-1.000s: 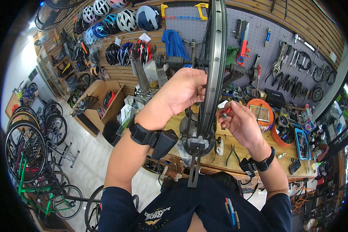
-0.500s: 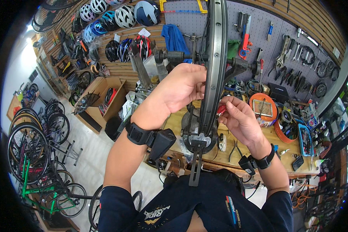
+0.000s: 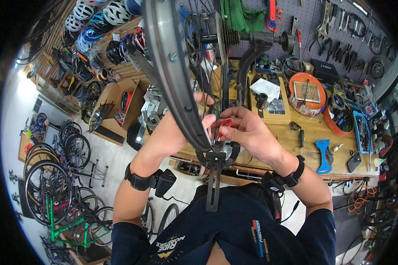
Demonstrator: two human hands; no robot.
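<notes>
- Closer now, the rim (image 3: 174,75) fills the upper view — both hands have dropped to its lower edge.
- Left hand (image 3: 181,128) grips the rim, fingers curled behind.
- Right hand (image 3: 247,130) pinches a red tool (image 3: 224,125) against it, above the workbench (image 3: 314,132).

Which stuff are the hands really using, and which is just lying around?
In use:
bike wheel rim, gripped by the left hand
small red tool, in the right hand
black stand

Lying around:
blue tool
helmets
orange tray
workbench
</notes>
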